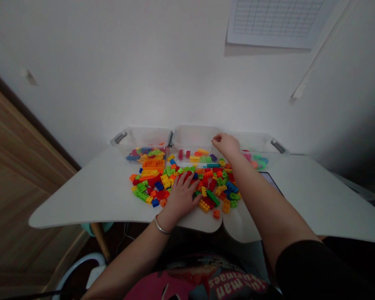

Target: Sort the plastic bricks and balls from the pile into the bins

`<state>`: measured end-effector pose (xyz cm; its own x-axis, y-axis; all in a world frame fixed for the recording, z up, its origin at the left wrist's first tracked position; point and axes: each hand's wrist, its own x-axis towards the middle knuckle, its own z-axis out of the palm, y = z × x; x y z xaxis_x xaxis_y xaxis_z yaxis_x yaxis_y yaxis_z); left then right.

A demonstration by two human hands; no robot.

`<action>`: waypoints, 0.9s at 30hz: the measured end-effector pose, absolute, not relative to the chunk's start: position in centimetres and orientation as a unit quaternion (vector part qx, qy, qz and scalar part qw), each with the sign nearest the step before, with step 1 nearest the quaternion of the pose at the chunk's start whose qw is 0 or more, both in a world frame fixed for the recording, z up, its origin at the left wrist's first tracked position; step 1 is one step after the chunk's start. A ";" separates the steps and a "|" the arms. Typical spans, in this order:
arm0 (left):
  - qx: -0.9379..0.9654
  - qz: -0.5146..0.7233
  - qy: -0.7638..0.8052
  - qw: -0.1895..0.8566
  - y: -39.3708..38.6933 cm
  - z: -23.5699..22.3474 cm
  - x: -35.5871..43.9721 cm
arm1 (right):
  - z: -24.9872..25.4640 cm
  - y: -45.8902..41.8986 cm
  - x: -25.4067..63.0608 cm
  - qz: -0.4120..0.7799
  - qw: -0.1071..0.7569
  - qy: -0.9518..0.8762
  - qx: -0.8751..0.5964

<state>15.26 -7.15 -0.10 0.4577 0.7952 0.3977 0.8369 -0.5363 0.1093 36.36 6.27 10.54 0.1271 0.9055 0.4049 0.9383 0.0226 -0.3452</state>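
Note:
A heap of colourful plastic building bricks (156,175) lies on the white table (96,191). My left hand (183,193) rests flat on the bricks at the heap's near side, fingers spread. My right hand (226,143) reaches over the middle clear plastic bin (193,135), fingers curled together above the bricks inside; I cannot make out whether anything is pinched in them. A silver bracelet (161,227) circles my left wrist.
Three clear bins stand along the wall: the left bin (137,137) holds mixed bricks, the right bin (265,143) holds green and pink pieces. A dark tablet edge (270,179) shows beside my right forearm. A wooden door panel (15,166) stands at left.

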 end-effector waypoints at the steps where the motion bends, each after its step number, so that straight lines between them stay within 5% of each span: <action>1: -0.853 -0.205 -0.478 0.052 -7.1 -0.1 15.2 | 10.5 6.3 36.4 -0.027 0.280 -0.660 -0.697; 13: -0.852 -0.208 -0.477 0.054 -7.1 -0.1 15.3 | 8.0 0.7 36.3 -0.069 0.479 -0.675 -0.556; 27: -0.850 -0.205 -0.483 0.053 -7.2 0.1 15.3 | -0.1 -3.3 37.8 -0.108 0.328 -0.702 -0.623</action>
